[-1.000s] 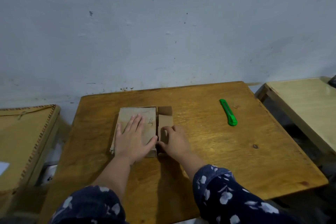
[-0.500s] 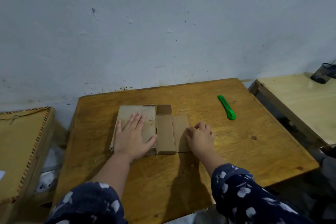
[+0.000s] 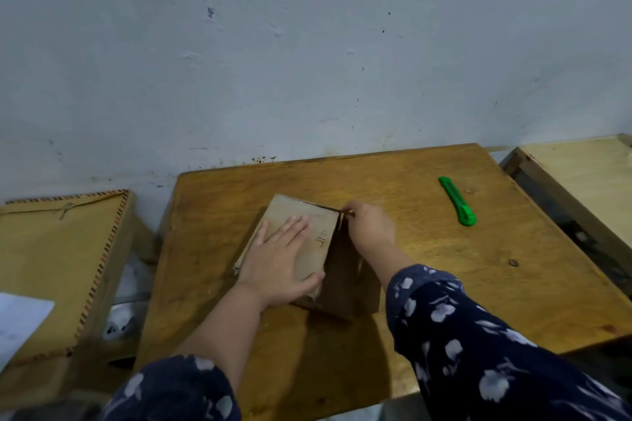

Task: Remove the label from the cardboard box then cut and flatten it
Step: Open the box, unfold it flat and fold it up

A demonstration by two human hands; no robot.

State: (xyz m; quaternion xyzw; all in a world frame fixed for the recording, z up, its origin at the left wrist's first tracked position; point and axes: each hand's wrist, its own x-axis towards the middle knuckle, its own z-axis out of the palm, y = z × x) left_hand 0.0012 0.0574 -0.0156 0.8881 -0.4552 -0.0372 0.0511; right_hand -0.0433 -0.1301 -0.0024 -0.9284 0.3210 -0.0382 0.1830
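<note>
A brown cardboard box, cut open and mostly flat, lies in the middle of the wooden table. My left hand presses flat on its left panel, fingers spread, next to some printed letters. My right hand pinches the far top corner of the right-hand panel, which stands raised on edge over the table. A green utility knife lies on the table to the right, apart from both hands. No label shows on the box.
A lighter wooden table stands close at the right. A low wooden piece with a notched edge sits at the left, with a white sheet on it. A grey wall runs behind the table.
My right hand moved from the table beside the flat panels to the far corner and lifted the right panels upright. My left hand stayed pressed on the left panel. The box turned slightly.
</note>
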